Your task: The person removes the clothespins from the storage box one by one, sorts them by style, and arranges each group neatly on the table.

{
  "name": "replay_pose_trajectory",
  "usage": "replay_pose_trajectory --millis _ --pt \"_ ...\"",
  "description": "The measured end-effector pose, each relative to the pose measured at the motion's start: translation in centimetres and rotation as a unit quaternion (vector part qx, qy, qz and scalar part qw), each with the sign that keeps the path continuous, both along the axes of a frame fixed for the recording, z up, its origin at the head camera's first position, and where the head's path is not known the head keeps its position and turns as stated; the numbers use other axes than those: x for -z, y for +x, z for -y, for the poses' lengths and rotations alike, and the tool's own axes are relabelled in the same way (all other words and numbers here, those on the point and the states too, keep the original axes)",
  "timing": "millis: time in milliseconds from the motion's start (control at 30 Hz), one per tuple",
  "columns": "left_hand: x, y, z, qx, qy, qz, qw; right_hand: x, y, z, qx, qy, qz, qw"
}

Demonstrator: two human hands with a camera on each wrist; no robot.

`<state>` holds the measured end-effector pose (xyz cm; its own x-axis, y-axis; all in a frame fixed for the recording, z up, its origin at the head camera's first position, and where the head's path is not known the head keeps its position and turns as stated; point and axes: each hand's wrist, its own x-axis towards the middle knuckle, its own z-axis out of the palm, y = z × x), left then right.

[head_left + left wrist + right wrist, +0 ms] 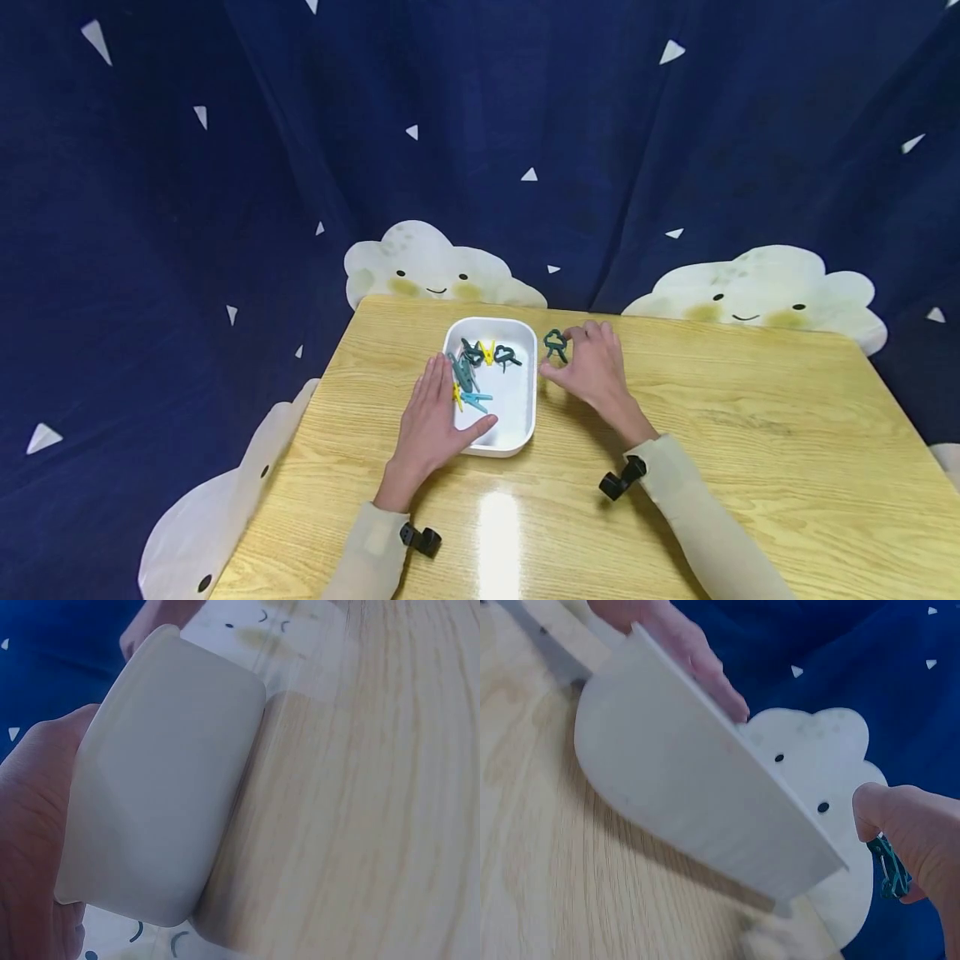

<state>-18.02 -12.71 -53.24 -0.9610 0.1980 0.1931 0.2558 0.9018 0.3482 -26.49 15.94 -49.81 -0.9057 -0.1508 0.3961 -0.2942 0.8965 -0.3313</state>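
Head view: right hand (597, 368) pinches a green clip (556, 344) just right of the tray (512, 421), mid-frame; left hand (429, 425), fingers extended, rests along the tray's left rim. Hazards: slack pinch could drop the clip; uneven rim pressure could tip the tray.

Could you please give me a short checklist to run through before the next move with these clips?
1. White bin upright on the table: ok.
2. Left hand at the bin: ok, straight fingers lie over its left rim.
3. Right hand holding the dark green clip: ok, pinched between thumb and fingers.
4. Held clip apart from the bin: ok, just right of its rim.
5. Light blue clip inside the bin: ok.
6. Held clip squeezed open: cannot tell, too small.
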Motion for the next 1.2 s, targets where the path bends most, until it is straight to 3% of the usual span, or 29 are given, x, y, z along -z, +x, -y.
replay_pose_trajectory --millis 633,1200 --pt "0.2 0.3 -0.1 -0.002 0.009 0.001 1.0000 5.0 -2.2 -3.1 0.019 0.029 0.051 0.998" --pt "0.2 0.1 0.0 -0.003 0.007 -0.008 0.9999 6.7 -3.6 -4.0 0.025 0.011 0.055 0.998"
